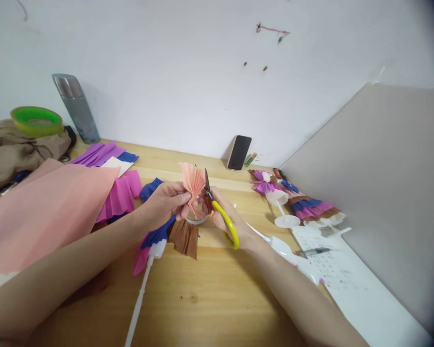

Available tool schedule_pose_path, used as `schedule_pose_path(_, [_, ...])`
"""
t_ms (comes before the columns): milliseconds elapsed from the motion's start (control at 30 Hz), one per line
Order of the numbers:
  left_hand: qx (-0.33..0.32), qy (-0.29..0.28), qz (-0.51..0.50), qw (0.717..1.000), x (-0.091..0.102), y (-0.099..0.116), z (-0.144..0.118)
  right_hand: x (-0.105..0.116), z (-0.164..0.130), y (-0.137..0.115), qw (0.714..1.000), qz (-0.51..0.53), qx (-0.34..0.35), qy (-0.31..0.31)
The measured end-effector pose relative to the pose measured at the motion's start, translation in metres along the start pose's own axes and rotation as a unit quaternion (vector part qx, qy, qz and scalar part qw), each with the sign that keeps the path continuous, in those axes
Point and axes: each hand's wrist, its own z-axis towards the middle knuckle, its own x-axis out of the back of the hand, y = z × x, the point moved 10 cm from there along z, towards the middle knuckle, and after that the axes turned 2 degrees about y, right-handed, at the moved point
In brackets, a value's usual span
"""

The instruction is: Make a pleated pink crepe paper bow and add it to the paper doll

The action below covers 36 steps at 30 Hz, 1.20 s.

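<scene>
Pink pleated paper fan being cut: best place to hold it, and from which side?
Hold the pink paper fan at its gathered lower end, where the pleats pinch together; the left hand already grips there. Come from the left, since the scissors in the right hand close in from the right. The spread upper part looks flimsy.

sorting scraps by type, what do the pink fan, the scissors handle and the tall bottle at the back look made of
Pink fan: thin matte crepe-like paper, sharply pleated. Scissors handle: glossy yellow, probably plastic; the blade looks like dark metal. Tall bottle: likely brushed metal, grey with a dull sheen and a shinier cap.
</scene>
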Motion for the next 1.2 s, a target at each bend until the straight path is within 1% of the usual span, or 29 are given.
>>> schedule_pose_path(133, [-0.003,0.006,-0.001,1.0,0.001,-0.001,-0.001,-0.001,0.0,0.006,1.0,-0.003,0.021,0.006])
schedule_pose_path(267, [-0.008,0.021,0.001,1.0,0.003,0.0,-0.001,0.001,-0.002,0.011,1.0,-0.015,0.002,0.017])
schedule_pose_path(400, [-0.012,0.031,0.0,0.999,0.003,0.002,-0.001,0.001,-0.003,0.005,0.999,-0.026,-0.006,0.022])
schedule_pose_path(500, [-0.013,0.023,0.009,1.0,0.002,0.002,-0.001,0.002,-0.003,-0.001,0.999,-0.028,-0.001,0.027])
schedule_pose_path(633, [-0.021,0.015,0.019,0.999,0.003,0.0,-0.002,-0.002,-0.002,-0.006,1.0,-0.021,0.009,0.01])
schedule_pose_path(700, [-0.023,0.016,0.02,0.999,0.005,-0.001,-0.002,-0.002,-0.002,-0.007,1.0,-0.017,0.013,0.015])
schedule_pose_path(833, [-0.022,0.014,0.015,1.0,0.005,-0.002,-0.001,0.002,-0.002,-0.006,0.999,-0.029,0.019,0.041])
schedule_pose_path(1067, [-0.018,0.006,0.007,1.0,0.001,0.001,-0.001,0.003,-0.002,-0.002,0.999,-0.026,0.008,0.044])
schedule_pose_path(1200, [-0.019,0.002,0.001,1.0,0.001,0.001,-0.002,0.003,-0.002,-0.001,0.999,0.003,0.008,0.049])
